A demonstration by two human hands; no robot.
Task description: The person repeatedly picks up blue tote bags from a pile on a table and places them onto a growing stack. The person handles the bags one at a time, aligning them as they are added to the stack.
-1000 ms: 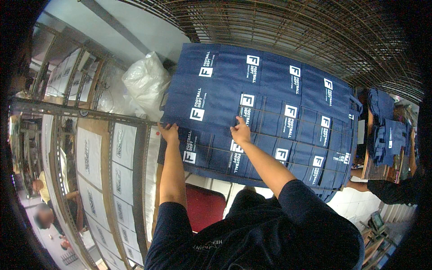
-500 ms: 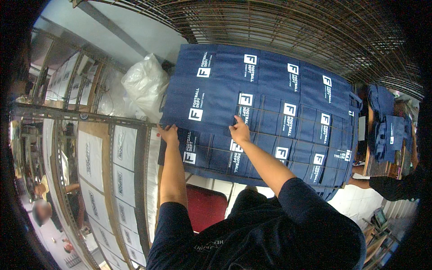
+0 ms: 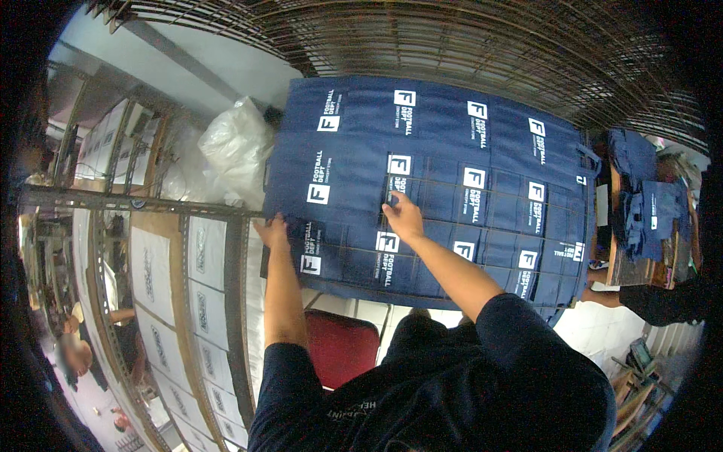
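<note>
Probably lining up navy fabric [image 3: 358, 143], left hand [image 3: 273, 232] and right hand [image 3: 405, 217] at it, can't tell if gripping, next move wants careful squaring.

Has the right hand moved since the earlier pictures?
Yes, slightly: the right hand has shifted to the right, judged against the white square printed on the navy fabric just above it.

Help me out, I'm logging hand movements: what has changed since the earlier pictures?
The right hand has slid slightly rightward over the navy printed fabric; the left hand, at its left edge, has drawn slightly toward the person. Whether it gripped or let go is unclear. The view shifted a little; the red seat and white plastic bag stayed put.
</note>
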